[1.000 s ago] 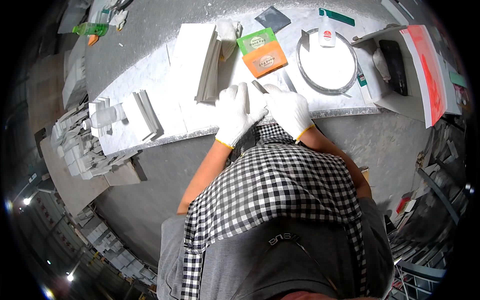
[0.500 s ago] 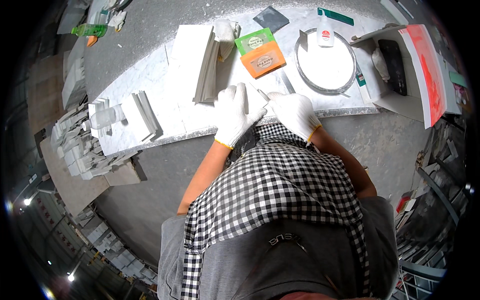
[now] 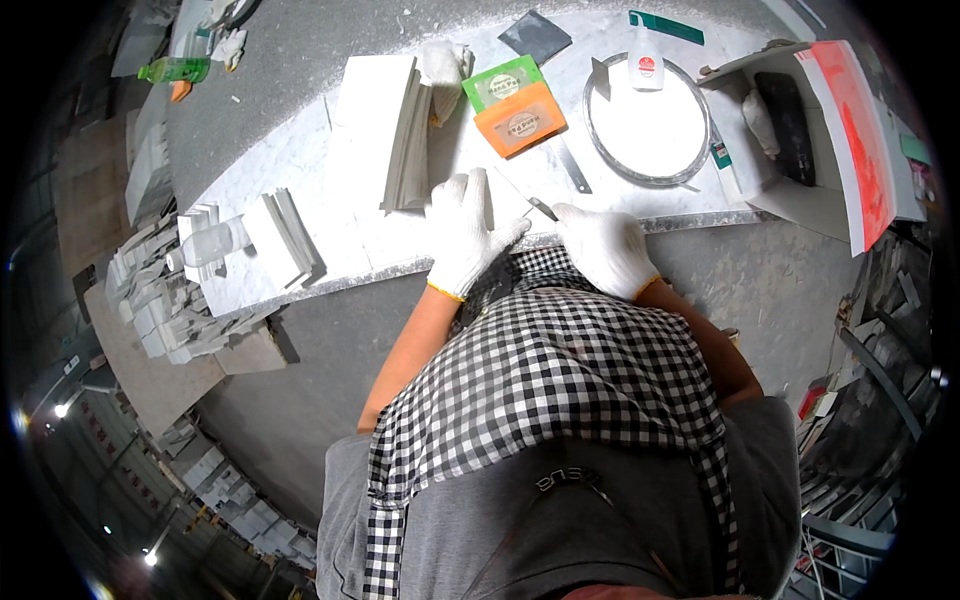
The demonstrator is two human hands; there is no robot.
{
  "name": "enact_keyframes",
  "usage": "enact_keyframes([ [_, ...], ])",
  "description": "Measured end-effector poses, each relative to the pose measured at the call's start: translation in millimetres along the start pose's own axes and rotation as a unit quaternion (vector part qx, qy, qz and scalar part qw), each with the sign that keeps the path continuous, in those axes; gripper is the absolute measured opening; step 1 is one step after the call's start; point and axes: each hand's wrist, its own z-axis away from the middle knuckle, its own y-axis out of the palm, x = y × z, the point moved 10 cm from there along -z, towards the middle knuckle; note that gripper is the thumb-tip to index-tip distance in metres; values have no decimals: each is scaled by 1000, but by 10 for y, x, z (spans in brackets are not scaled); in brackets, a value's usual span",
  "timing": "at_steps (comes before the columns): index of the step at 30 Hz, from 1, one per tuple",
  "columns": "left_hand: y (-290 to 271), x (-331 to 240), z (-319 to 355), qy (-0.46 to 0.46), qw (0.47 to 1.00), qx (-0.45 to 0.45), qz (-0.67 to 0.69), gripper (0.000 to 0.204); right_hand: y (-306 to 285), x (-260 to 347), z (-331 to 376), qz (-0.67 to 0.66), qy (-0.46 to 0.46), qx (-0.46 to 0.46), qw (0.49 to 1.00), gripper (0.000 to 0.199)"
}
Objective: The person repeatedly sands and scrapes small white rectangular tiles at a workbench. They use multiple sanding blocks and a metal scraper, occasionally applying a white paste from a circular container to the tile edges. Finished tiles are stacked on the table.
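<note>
My left hand (image 3: 466, 228), in a white knit glove with a yellow cuff, lies flat with fingers stretched on a white slab (image 3: 506, 196) at the bench's near edge. My right hand (image 3: 608, 248), gloved alike, is closed just to the right. From its fingers a slim tool with a dark end (image 3: 542, 208) points toward the left hand; its kind is unclear and most of it is hidden in the glove. Beyond that hand a metal ruler (image 3: 572, 165) lies on the bench. An orange packet (image 3: 520, 122) and a green packet (image 3: 497, 84) rest farther back.
A stack of white slabs (image 3: 385, 130) stands left of my hands, with a smaller stack (image 3: 278, 240) and a clear bottle (image 3: 215, 242) farther left. To the right are a round tray (image 3: 593, 140) with a white squeeze bottle (image 3: 645, 70) and an open carton (image 3: 800, 206).
My right hand has slid a little right, away from the left hand, baring the tool's dark end. My left hand stays on the slab. The whole view has shifted slightly.
</note>
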Motion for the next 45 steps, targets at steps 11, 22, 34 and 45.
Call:
enact_keyframes([
  [11,12,18,-13,3,1000,0,-1,95,-68,79,-152,68,-20,-115,991,17],
  [22,22,27,-15,-5,1000,7,1,95,102,10,-58,-30,-7,-27,999,19],
  [34,1,-3,-121,-110,993,51,-11,97,-79,-9,-39,-101,36,-120,987,22],
  [45,16,111,2,-170,983,68,-15,68,129,42,-203,-126,22,-150,980,18],
])
